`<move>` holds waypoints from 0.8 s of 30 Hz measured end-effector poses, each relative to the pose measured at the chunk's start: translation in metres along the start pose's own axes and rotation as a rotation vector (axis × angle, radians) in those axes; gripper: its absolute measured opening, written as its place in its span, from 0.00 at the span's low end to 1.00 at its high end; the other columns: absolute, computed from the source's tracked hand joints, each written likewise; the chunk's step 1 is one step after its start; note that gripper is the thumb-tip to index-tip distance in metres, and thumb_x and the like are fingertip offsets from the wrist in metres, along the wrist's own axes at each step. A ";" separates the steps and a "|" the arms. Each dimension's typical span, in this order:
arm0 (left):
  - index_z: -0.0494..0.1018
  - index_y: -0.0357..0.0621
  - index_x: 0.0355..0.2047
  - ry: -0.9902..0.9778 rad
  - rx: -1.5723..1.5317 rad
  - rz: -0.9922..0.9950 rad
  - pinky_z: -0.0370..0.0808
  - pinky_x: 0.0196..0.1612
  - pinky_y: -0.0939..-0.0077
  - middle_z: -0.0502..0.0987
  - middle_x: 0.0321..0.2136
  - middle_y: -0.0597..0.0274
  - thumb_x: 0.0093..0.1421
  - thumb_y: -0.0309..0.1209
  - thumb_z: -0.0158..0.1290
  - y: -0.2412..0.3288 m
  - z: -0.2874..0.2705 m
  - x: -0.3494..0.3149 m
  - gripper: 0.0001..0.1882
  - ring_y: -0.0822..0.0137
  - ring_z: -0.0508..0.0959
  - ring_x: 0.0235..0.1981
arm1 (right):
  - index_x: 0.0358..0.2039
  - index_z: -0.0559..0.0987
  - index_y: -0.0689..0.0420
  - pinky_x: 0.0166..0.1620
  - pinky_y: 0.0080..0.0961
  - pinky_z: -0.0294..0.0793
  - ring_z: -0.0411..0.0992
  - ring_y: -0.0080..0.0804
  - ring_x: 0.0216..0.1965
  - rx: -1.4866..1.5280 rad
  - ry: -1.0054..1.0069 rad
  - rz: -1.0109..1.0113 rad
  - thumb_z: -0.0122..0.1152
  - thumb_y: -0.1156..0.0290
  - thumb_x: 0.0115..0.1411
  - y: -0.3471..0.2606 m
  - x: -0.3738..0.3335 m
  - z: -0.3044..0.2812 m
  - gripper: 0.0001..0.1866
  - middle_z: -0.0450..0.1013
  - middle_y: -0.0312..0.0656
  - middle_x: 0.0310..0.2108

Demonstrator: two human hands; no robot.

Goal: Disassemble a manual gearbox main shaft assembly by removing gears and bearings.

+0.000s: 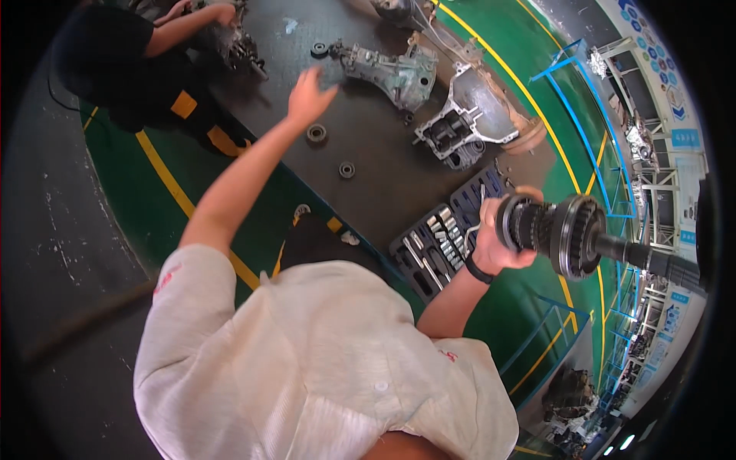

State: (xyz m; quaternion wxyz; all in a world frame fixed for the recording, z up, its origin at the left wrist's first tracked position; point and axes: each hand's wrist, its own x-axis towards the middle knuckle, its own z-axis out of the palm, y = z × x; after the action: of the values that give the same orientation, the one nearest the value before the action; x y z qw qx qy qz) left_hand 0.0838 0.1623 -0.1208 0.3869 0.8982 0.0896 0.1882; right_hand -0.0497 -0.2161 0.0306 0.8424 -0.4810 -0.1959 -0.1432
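Observation:
My right hand [497, 239] grips a gear shaft [579, 236] by its geared end, holding it up off the right side of the table. The shaft's bare splined end points away to the right. My left hand [310, 100] is stretched out over the table with nothing in it; its fingers look apart, though partly blurred. Just beyond it lie a small bearing [319, 48] and a grimy gearbox housing [402, 77]. Nearer me on the tabletop are another bearing [316, 134] and a smaller one [346, 169].
An open socket set case [410, 249] sits at the table's [383, 203] near right edge. Behind it stands a large bell housing [483, 100]. At the far left a co-worker [115, 61] in dark clothes handles metal parts [234, 46]. Blue rails [586, 115] stand on the right.

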 end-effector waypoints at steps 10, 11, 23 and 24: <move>0.56 0.45 0.66 -0.300 0.265 -0.424 0.71 0.56 0.59 0.62 0.58 0.51 0.43 0.51 0.70 -0.169 0.097 -0.076 0.55 0.51 0.67 0.59 | 0.53 0.60 0.65 0.28 0.24 0.56 0.63 0.26 0.22 0.048 -0.025 0.000 0.73 0.37 0.43 0.043 -0.003 -0.015 0.52 0.64 0.36 0.22; 0.58 0.46 0.65 -0.348 0.362 -0.332 0.71 0.56 0.60 0.63 0.56 0.51 0.42 0.50 0.71 -0.173 0.100 -0.078 0.53 0.52 0.66 0.59 | 0.53 0.60 0.65 0.28 0.24 0.56 0.63 0.26 0.22 0.040 -0.011 0.000 0.73 0.37 0.43 0.046 -0.005 -0.019 0.52 0.64 0.36 0.22; 0.69 0.44 0.56 -0.398 0.388 -0.197 0.72 0.55 0.61 0.68 0.50 0.54 0.38 0.43 0.70 -0.191 0.103 -0.068 0.43 0.53 0.68 0.56 | 0.51 0.59 0.65 0.27 0.24 0.58 0.66 0.28 0.23 0.101 0.045 -0.016 0.77 0.38 0.39 0.054 -0.011 -0.019 0.54 0.66 0.35 0.23; 0.70 0.42 0.55 -0.374 0.376 -0.185 0.72 0.55 0.61 0.68 0.50 0.53 0.38 0.43 0.69 -0.192 0.102 -0.068 0.42 0.52 0.68 0.55 | 0.51 0.59 0.66 0.27 0.24 0.58 0.66 0.28 0.23 0.115 0.061 -0.013 0.77 0.39 0.39 0.052 -0.010 -0.019 0.54 0.66 0.36 0.23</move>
State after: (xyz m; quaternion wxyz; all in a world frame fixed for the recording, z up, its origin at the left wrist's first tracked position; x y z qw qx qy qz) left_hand 0.0602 0.2053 -0.3430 0.2388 0.9614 0.1317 -0.0367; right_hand -0.0328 -0.2062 -0.0226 0.8734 -0.4259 -0.1810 -0.1520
